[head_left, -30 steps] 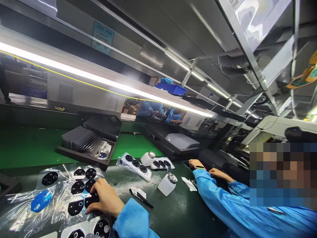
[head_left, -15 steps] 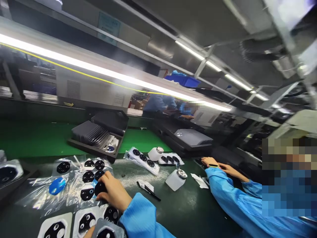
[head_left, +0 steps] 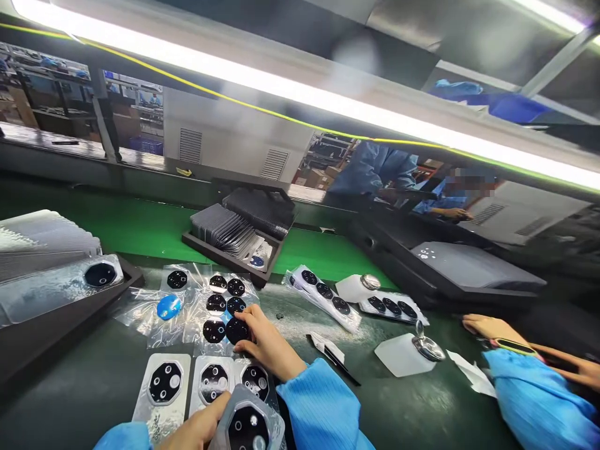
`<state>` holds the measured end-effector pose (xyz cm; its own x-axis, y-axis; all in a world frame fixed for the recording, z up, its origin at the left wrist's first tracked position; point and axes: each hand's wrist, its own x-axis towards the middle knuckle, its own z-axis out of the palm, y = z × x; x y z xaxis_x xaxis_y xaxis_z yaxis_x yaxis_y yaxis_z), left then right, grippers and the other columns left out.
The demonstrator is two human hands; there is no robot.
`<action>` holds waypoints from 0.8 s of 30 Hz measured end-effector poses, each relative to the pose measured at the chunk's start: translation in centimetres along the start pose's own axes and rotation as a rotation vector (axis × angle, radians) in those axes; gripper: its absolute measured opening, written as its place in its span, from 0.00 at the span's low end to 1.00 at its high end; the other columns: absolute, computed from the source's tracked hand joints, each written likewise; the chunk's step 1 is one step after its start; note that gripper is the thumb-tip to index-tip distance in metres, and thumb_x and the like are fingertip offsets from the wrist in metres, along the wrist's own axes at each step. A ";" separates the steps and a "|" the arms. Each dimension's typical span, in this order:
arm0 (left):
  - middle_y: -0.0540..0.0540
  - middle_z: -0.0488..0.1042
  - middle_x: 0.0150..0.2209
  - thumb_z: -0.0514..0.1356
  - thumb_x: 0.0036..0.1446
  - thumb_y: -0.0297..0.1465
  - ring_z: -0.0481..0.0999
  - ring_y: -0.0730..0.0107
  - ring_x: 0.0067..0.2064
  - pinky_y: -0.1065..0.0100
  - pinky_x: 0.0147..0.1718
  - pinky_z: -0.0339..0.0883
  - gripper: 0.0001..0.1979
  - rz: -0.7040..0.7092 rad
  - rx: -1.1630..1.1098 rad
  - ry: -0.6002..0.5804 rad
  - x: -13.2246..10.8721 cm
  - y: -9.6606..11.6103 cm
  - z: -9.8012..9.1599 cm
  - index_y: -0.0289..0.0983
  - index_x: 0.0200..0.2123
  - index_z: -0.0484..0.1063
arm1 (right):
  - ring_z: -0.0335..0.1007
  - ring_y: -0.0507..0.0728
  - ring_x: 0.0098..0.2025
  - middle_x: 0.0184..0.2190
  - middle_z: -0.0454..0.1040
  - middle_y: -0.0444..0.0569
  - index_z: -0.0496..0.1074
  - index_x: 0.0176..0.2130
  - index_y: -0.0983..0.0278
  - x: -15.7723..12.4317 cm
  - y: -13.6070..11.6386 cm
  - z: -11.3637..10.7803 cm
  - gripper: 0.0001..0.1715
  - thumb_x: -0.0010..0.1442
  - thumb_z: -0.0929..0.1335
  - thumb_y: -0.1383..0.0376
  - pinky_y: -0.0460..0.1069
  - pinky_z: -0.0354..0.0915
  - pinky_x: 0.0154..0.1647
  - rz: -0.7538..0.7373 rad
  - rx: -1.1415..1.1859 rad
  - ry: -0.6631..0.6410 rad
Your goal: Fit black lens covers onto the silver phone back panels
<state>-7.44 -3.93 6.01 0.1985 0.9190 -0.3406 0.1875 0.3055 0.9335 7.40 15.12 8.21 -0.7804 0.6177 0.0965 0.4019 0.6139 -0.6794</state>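
Observation:
My left hand (head_left: 199, 430), low in the picture, grips a film-covered plate (head_left: 224, 431) bearing a black octagonal camera-lens cover with round holes. Farther forward, my right hand (head_left: 269, 344) has its thumb and fingers closed at the edge of a black disc (head_left: 235, 330). That disc lies among several similar black discs on clear plastic film (head_left: 187, 331). A blue disc (head_left: 169, 307) is on the film to the left. Between my hands, more plates with black octagonal covers, including a pale one (head_left: 145, 387), lie on the dark table.
At left a black tray (head_left: 94, 319) holds stacked clear plates; another tray (head_left: 225, 256) stands behind. To the right are two white dispenser bottles, the nearer bottle (head_left: 398, 356) beside white paper (head_left: 471, 375), and black tweezers (head_left: 340, 365). A co-worker's hand (head_left: 497, 328) is at far right.
The view has swung left, bringing the left tray and more of my left hand into sight. My right hand stays at the black disc. My left hand still holds the plate.

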 end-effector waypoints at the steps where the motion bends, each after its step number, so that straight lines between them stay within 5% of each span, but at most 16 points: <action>1: 0.50 0.55 0.67 0.65 0.52 0.35 0.52 0.49 0.68 0.53 0.67 0.44 0.40 0.000 0.008 -0.013 0.0 0.2 0.0 0.44 0.66 0.53 | 0.65 0.55 0.36 0.44 0.63 0.48 0.65 0.56 0.59 0.0 0.0 -0.1 0.36 0.50 0.74 0.74 0.54 0.69 0.43 -0.007 -0.004 -0.002; 8: 0.50 0.56 0.67 0.64 0.53 0.31 0.53 0.50 0.68 0.53 0.66 0.45 0.39 -0.005 -0.021 -0.061 -0.3 1.3 -0.2 0.46 0.66 0.52 | 0.65 0.52 0.33 0.45 0.64 0.49 0.63 0.57 0.59 -0.3 0.4 -0.2 0.36 0.52 0.72 0.75 0.51 0.70 0.37 -0.064 -0.009 -0.022; 14: 0.47 0.59 0.66 0.63 0.52 0.29 0.53 0.47 0.67 0.51 0.66 0.45 0.39 0.060 -0.093 -0.072 -0.4 3.1 0.0 0.42 0.67 0.52 | 0.63 0.54 0.35 0.45 0.63 0.51 0.60 0.57 0.60 -0.5 0.0 -1.0 0.31 0.55 0.69 0.73 0.54 0.68 0.41 -0.098 -0.031 0.037; 20: 0.45 0.61 0.64 0.59 0.57 0.30 0.56 0.52 0.66 0.55 0.64 0.51 0.35 0.051 -0.271 0.206 1.1 6.7 0.1 0.41 0.66 0.52 | 0.61 0.54 0.35 0.44 0.62 0.48 0.64 0.54 0.58 -2.0 0.0 -4.7 0.26 0.56 0.68 0.70 0.50 0.67 0.37 -0.125 -0.038 0.215; 24: 0.46 0.66 0.60 0.57 0.58 0.30 0.64 0.57 0.61 0.58 0.59 0.59 0.31 0.120 -0.363 0.242 2.5 8.5 -0.4 0.42 0.64 0.54 | 0.63 0.56 0.39 0.42 0.63 0.49 0.67 0.53 0.59 -3.4 1.4 -5.5 0.24 0.56 0.68 0.68 0.49 0.66 0.35 -0.062 -0.060 0.269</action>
<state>-5.75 1.10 13.11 -0.0408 0.9719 -0.2319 -0.1809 0.2211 0.9583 13.23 16.61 10.87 -0.6524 0.6815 0.3316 0.3914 0.6776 -0.6226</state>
